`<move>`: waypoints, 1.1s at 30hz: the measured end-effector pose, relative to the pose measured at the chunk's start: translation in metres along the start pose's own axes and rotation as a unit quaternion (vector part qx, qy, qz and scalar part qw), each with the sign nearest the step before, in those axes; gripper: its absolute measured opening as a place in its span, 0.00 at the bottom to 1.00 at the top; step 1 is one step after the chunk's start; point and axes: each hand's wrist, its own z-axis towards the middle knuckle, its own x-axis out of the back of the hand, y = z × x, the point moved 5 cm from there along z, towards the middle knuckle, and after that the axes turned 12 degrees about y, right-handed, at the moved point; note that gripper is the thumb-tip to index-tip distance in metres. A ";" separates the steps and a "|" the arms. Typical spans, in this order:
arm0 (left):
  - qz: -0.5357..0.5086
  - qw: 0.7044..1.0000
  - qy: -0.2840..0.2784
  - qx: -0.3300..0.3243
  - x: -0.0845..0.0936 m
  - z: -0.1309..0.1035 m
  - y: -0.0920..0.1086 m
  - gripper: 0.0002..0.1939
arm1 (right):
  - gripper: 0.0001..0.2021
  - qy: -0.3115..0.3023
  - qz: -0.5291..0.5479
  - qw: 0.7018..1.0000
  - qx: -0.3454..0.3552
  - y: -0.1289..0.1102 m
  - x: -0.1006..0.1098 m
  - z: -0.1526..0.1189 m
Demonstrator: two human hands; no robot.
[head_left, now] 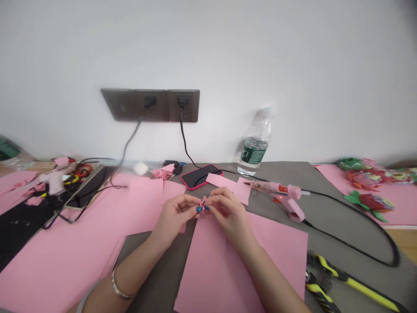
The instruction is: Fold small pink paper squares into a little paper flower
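Note:
Between the fingertips of both hands is a small folded piece of pink paper (203, 203), held above the far edge of a large pink sheet (211, 261). My left hand (176, 215) pinches it from the left and my right hand (230, 211) from the right. The fingers partly cover the piece, so its exact shape is hard to make out. Just beyond the hands lie smaller pink paper pieces (223, 182) and a phone (202, 176) with a pink-red rim. A pink glue gun (283, 193) rests to the right of my right hand.
A water bottle (256, 145) leans against the wall. Yellow-black pliers (355, 282) lie at the front right, within reach of the glue gun's looping cord (391, 248). Paper flowers (371, 202) sit far right. Glasses (70, 217) and more pink sheets (78, 248) cover the left.

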 end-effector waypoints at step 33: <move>0.193 0.968 0.036 -0.156 -0.004 -0.009 0.016 0.03 | 0.07 0.013 0.122 0.989 -0.079 0.002 -0.009 -0.004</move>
